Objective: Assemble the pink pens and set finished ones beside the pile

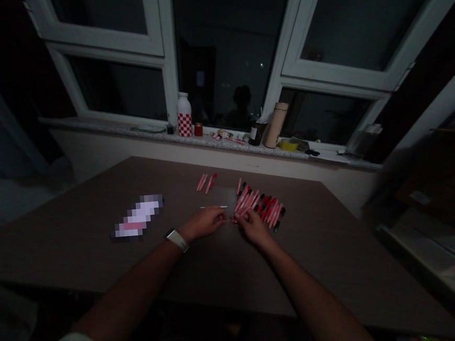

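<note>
My left hand (205, 222) and my right hand (252, 226) rest close together on a brown table (78, 229), fingers curled and meeting over a small pink item I cannot make out clearly. A white watch sits on my left wrist. Just beyond my right hand lies a heap of several pink and red pens (259, 203). A few more pink pens (207, 182) lie apart, farther back. A thin white stick (213, 207) lies just past my left hand.
A blurred white and pink object (138, 217) lies to the left on the table. The window sill behind holds a red-checked white bottle (184, 115), a beige flask (276, 125), a dark jar and small clutter. Shelving stands at the right.
</note>
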Motion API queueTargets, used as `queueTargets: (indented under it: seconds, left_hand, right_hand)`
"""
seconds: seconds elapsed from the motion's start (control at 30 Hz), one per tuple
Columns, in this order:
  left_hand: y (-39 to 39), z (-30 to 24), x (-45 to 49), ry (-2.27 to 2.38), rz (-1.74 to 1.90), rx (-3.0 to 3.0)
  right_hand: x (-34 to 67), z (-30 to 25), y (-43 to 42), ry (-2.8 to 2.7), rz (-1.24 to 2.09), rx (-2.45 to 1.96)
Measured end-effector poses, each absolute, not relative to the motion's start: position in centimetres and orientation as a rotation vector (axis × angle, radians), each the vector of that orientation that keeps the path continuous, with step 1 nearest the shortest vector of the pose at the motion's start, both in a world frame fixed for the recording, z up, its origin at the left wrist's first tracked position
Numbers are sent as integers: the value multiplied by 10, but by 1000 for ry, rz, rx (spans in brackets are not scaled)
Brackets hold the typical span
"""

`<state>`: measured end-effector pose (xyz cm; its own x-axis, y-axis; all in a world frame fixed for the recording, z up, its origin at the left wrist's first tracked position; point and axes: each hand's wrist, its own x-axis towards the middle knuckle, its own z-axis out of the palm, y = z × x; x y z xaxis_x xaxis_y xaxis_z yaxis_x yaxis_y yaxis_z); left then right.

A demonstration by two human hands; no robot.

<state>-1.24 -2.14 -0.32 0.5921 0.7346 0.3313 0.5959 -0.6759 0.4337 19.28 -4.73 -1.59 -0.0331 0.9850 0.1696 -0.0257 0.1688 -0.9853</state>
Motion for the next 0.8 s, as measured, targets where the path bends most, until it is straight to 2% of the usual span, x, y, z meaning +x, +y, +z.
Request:
queueTargets:
  seconds: [0.3,0.53,0.8]
  left_hand:
    - [-18,-2,-16,1036,693,2603]
    - [-16,-2,-17,1052,670,2677]
    - [-11,2,-22,1364,956,2551]
  right_hand:
    - [201,-22,-47,-1677,708,-1157]
    - [205,-24,-44,-1877,688,-1224]
    - [203,-21,-48,-1932,656,-1207]
